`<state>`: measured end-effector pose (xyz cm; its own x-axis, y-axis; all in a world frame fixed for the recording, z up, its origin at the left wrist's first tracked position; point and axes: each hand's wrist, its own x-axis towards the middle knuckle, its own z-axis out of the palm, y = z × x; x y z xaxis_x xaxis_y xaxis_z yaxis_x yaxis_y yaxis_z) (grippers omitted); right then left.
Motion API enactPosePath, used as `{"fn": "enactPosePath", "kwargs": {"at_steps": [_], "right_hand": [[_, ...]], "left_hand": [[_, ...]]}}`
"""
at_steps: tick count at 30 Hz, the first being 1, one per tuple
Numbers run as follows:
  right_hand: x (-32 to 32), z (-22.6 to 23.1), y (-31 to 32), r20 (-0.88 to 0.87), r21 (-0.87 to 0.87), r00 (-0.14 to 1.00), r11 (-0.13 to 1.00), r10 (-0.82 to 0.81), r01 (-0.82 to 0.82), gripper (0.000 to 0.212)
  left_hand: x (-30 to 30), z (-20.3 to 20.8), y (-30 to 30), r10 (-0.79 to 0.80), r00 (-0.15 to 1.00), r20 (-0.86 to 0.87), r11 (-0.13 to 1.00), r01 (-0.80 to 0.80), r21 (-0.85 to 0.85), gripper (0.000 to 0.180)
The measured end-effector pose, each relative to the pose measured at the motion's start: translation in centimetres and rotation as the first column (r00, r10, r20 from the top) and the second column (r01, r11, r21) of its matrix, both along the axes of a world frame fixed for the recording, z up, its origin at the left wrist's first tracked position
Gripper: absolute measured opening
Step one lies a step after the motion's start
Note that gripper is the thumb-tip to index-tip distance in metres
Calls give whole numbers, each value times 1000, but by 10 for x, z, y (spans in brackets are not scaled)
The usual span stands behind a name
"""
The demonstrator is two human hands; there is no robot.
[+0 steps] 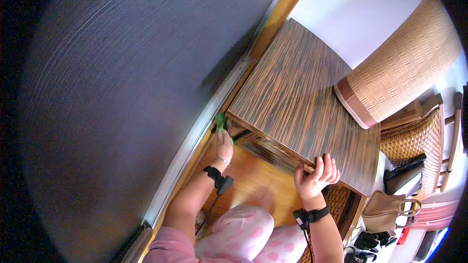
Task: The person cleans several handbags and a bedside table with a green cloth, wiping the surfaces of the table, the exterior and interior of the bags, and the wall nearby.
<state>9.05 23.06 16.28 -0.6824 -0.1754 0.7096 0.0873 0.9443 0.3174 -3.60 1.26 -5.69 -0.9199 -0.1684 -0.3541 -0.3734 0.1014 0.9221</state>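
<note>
My left hand reaches into the narrow gap between the cabinet's left corner and the white sill. Its closed fingers hold a green cloth, small and blurred, against the wooden strip there. My right hand rests at the front edge of a dark wood-grain cabinet. Its fingers lie apart over the top, with the thumb near the front edge, and it holds nothing. Each wrist wears a black strap with a small box and a cable.
A tall woven cylinder stands on the cabinet. At left rises a large dark panel along the sill. A woven chair and a beige handbag are at right. My knees are over the wooden floor.
</note>
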Motion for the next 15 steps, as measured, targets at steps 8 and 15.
{"fn": "enactPosePath", "kwargs": {"at_steps": [8, 15], "right_hand": [[-1, 5, 3, -26, 21, 1000, 1000, 7, -6, 65], [0, 3, 0, -10, 11, 1000, 1000, 23, -23, 65]], "left_hand": [[54, 118, 28, -252, 682, -686, 967, 207, -150, 54], [52, 79, 45, -237, 622, -746, 960, 33, -276, 55]]}}
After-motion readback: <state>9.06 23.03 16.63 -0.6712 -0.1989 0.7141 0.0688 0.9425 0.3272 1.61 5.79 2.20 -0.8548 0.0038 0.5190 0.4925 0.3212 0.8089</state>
